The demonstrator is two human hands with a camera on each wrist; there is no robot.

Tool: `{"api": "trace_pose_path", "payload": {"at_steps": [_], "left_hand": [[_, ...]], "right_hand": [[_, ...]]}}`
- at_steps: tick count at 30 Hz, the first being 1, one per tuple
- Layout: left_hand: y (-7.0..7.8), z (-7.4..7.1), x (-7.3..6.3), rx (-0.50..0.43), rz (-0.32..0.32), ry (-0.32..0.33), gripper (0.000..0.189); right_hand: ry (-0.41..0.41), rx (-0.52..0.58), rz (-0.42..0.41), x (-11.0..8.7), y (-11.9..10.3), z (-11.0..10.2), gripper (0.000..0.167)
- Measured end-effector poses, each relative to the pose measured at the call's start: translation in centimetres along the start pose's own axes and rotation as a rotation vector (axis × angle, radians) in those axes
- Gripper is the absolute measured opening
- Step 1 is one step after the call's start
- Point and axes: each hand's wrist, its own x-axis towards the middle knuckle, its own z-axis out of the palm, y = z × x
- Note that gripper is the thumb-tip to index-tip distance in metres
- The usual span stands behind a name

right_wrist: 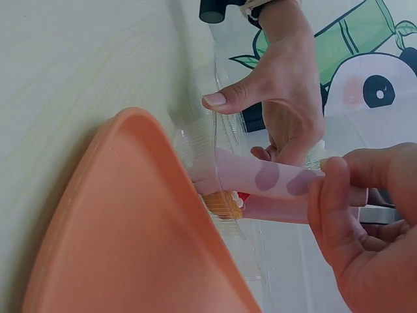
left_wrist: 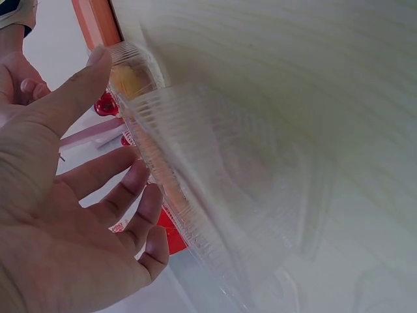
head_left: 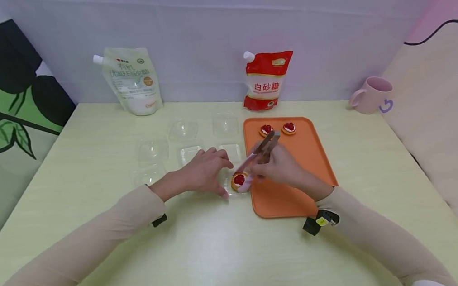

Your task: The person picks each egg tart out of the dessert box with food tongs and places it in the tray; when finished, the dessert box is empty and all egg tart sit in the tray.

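My right hand [head_left: 276, 164] grips pink tongs [right_wrist: 277, 208] with a metal end, over the left edge of the orange tray. Between the tongs' pink ends is a small tart [head_left: 238, 179] with red topping and white cream. It sits in or just over a clear plastic box [left_wrist: 144, 65]; contact with the base cannot be told. Beside that box, my left hand [head_left: 204, 170] is spread, thumb at the near edge and fingers toward the far side. In the left wrist view the thumb lies against the box's rim.
Two more tarts [head_left: 288, 128] lie at the far end of the orange tray [head_left: 295, 203]. Several clear plastic containers [head_left: 153, 152] stand left and behind. A white pouch [head_left: 136, 85], a red pouch [head_left: 267, 81] and a pink mug [head_left: 373, 95] line the table's back.
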Motion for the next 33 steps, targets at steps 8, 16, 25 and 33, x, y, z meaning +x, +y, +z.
{"api": "trace_pose_path", "payload": {"at_steps": [8, 16, 25, 33], "left_hand": [[0.0, 0.2, 0.2, -0.001, -0.01, -0.012, 0.073], [0.0, 0.3, 0.3, 0.007, -0.014, -0.009, 0.073], [0.1, 0.3, -0.1, 0.025, 0.009, 0.01, 0.072], [0.0, 0.4, 0.0, 0.033, 0.012, 0.02, 0.072]], "right_hand": [[0.062, -0.009, -0.021, -0.4, -0.6, -1.5, 0.025], [0.148, 0.032, -0.041, -0.4, -1.0, -4.0, 0.03], [0.257, 0.015, -0.019, -0.2, 0.0, -6.4, 0.036], [0.367, 0.02, -0.008, -0.1, 2.0, -9.0, 0.035]]}}
